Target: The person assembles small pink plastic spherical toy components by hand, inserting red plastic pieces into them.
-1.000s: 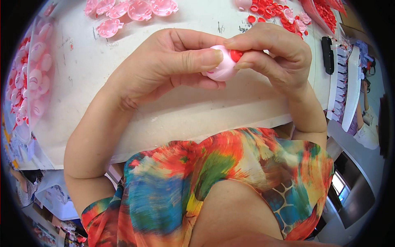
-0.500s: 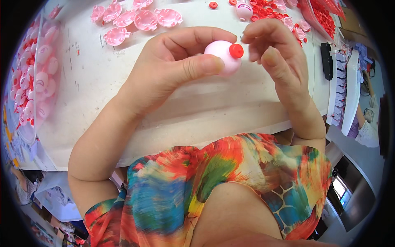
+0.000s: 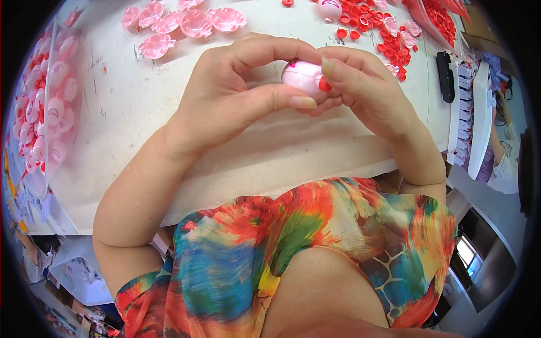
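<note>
L hand (image 3: 225,87) grips pink ball (image 3: 301,79) btwn thumb & index, while R hand (image 3: 372,87) holds it at the end w/ the red cap (image 3: 324,84), thumb on top & fingers curled under, so ball's up over the white table (image 3: 129,129), in front of the person's chest. At far side of table, pink half-shells (image 3: 196,23) lie open to the L, & loose red caps (image 3: 394,52) are scattered R of them w/ a 2nd pink ball (image 3: 330,10) nr; clear bin (image 3: 49,143) w/ more pink pcs (image 3: 56,111) stands far L.
</note>
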`<state>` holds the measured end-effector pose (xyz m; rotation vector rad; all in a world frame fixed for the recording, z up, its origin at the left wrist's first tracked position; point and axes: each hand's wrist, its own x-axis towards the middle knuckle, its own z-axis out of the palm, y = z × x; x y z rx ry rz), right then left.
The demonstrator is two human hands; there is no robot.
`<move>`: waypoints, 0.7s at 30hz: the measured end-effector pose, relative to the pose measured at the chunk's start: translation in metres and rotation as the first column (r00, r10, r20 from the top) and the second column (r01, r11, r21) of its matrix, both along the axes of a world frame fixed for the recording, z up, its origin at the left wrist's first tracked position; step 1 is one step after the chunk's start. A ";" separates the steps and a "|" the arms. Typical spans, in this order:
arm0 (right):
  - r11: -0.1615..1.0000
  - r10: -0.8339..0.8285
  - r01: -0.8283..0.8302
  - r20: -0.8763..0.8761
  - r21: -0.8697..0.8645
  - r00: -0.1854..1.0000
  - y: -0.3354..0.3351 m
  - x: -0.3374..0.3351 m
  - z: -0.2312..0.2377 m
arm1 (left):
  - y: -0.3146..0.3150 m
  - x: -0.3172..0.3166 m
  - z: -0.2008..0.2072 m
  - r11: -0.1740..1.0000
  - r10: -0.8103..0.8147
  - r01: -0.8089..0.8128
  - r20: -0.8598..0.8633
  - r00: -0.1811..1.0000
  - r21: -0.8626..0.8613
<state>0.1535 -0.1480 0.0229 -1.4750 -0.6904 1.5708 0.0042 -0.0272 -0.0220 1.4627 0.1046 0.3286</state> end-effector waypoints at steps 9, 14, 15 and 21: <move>0.997 -0.076 0.073 -0.141 -0.029 0.987 0.004 -0.003 -0.015 | -0.005 0.000 0.002 0.995 0.078 -0.081 -0.052 0.996 -0.063; 0.995 -0.102 0.100 -0.172 -0.022 0.980 0.008 0.003 -0.012 | -0.004 0.008 -0.003 0.983 0.157 -0.162 0.059 0.986 0.085; 0.993 -0.119 0.115 -0.195 -0.031 0.974 0.008 0.003 -0.011 | -0.006 0.008 0.000 0.983 0.178 -0.177 0.021 0.984 -0.058; 0.994 -0.098 0.107 -0.410 -0.002 0.907 0.010 0.008 -0.010 | -0.010 0.008 0.003 0.927 0.273 -0.259 0.017 0.962 -0.273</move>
